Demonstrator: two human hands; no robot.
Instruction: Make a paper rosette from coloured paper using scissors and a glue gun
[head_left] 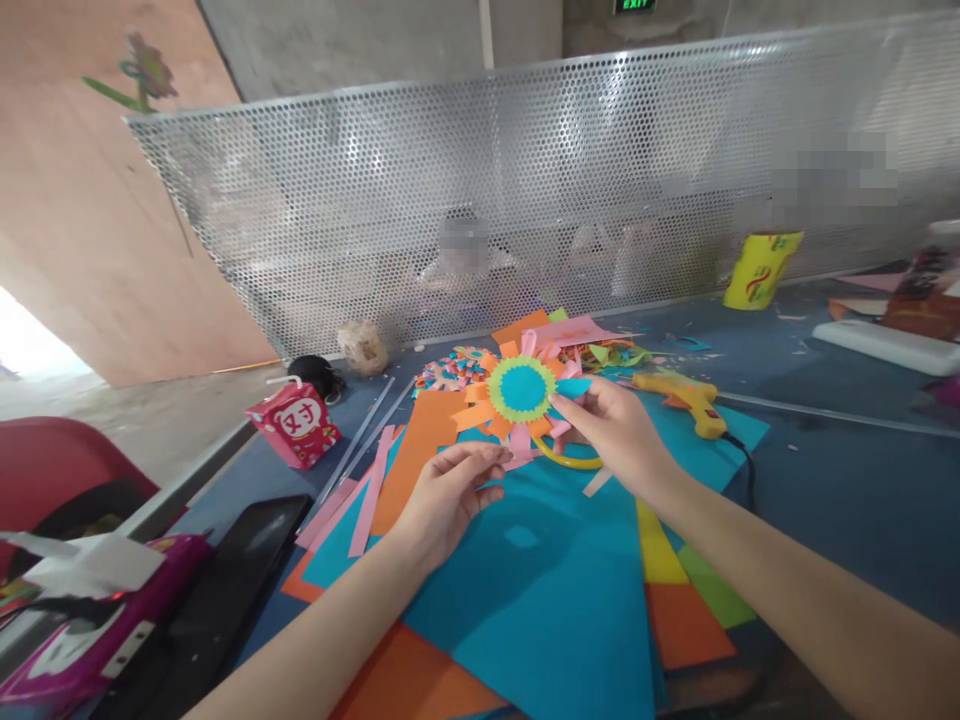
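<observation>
A paper flower [523,392] with a blue centre, a lime zigzag ring and orange, pink and blue petals is held up over the sheets. My right hand [611,430] pinches it at its right edge, thumb on the front. My left hand [461,490] is at the lower left of the flower, thumb and finger pressed together close to a pink petal. Whether anything small is between those fingertips, I cannot make out. A yellow curved band [568,461] shows under the flower, partly hidden. Large blue paper [540,590] lies beneath both hands.
A yellow glue gun [694,400] with a black cord lies to the right. On the left are a red drink carton [294,425], a black phone [251,555] and a purple power strip [112,620]. Behind stands a perforated metal screen [525,180], with people beyond it.
</observation>
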